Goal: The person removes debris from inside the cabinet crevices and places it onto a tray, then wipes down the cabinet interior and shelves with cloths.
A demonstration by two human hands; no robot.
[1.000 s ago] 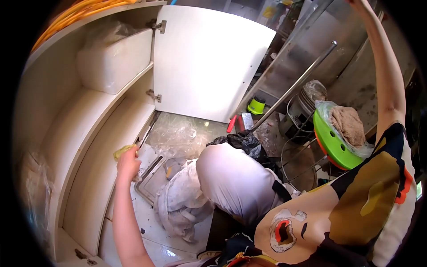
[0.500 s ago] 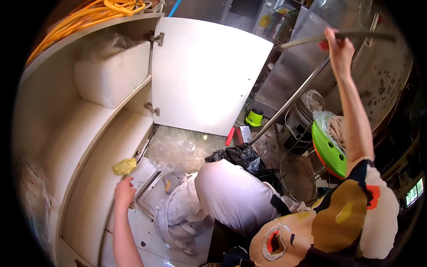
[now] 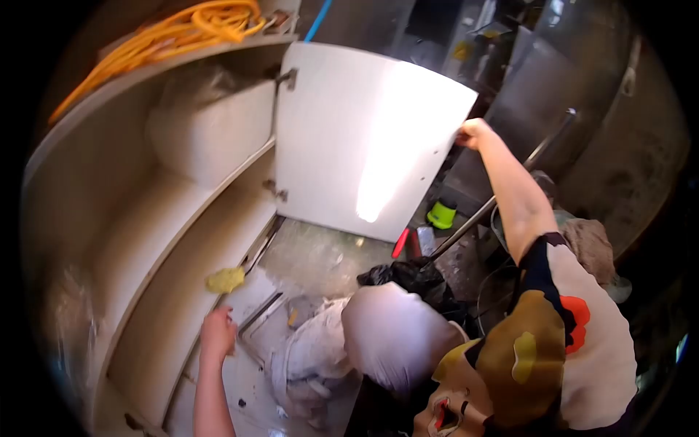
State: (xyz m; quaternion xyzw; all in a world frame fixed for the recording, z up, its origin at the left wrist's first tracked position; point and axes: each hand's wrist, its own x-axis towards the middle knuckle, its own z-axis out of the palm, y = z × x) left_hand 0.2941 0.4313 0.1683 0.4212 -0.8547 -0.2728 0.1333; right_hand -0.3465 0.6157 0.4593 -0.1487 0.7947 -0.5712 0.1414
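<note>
My right hand [image 3: 475, 134] is at the free edge of the white cabinet door [image 3: 342, 138], with its fingertips closed on the edge and partly hidden behind it. The door stands swung open on two hinges. Low at the left, my left hand [image 3: 218, 333] is empty, its fingers loosely bent and apart. Just beyond that hand, a crumpled yellow cloth [image 3: 225, 280] lies on the front edge of the cabinet's bottom board. Beside the hand is a thin metal frame [image 3: 260, 315] on the floor.
A white bin [image 3: 218, 138] sits on the cabinet shelf, under a coiled orange hose [image 3: 182, 25] on top. A metal pole [image 3: 502, 193] leans behind my knee near a black plastic bag [image 3: 422, 280]. A lime-green object [image 3: 441, 215] and a red handle [image 3: 400, 243] are on the floor.
My right hand has let go of a long, thin curved strip and moved down and left to the door's edge. The left hand stays near the yellow cloth. The view has shifted slightly.
</note>
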